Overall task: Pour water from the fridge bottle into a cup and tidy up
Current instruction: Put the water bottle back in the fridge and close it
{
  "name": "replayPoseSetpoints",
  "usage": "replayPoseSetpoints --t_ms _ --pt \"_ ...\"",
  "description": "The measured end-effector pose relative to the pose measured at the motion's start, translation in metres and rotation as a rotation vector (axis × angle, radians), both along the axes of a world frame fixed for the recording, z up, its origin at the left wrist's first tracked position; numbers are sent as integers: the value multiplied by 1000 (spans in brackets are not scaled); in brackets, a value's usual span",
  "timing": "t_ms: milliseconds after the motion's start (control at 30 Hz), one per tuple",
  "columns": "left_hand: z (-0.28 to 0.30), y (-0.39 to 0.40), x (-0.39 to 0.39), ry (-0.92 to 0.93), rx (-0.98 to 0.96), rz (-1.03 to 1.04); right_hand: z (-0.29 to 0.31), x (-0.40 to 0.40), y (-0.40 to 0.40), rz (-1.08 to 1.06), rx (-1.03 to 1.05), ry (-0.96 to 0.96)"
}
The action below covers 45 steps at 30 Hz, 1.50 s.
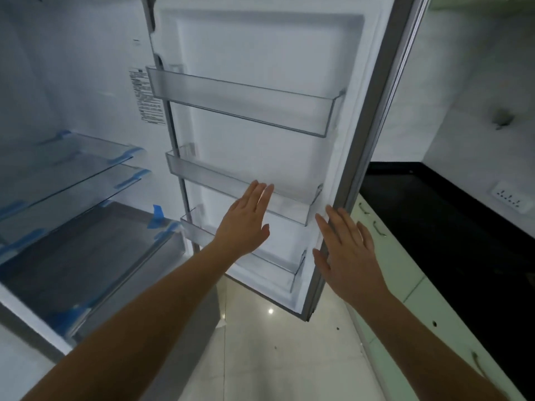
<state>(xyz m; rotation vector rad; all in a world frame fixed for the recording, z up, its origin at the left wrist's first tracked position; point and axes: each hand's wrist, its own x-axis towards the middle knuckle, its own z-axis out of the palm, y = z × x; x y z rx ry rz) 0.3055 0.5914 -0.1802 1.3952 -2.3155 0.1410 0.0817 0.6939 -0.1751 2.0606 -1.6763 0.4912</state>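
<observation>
Fridge door point(260, 53) stands open; both hands — left hand point(246, 224), right hand point(347, 256) — fingers straight, empty.

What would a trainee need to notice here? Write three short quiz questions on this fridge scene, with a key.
1. True or false: the left hand grips a bottle.
2. Which part does the right hand lie nearest? A) a glass shelf B) the outer edge of the door C) the counter
3. Fill in: the door bins in view hold ___ bottles.

Key: 1 false, both hands are flat and hold nothing. 2 B. 3 no.
</observation>
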Motion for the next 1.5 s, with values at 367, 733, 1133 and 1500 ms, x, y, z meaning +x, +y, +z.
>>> replayPoseSetpoints --t_ms 367,733,1133,1500 --pt "7 -48 -32 -131 -100 -16 12 9 -81 -127 104 -14" --pt "11 -114 -74 -205 -130 -15 21 -30 -162 -91 170 -132" --pt "28 -163 -109 -281 -10 64 38 -63 -233 -52 287 -183" --pt "39 -168 -107 -286 146 20 35 -68 -244 -138 340 -38"
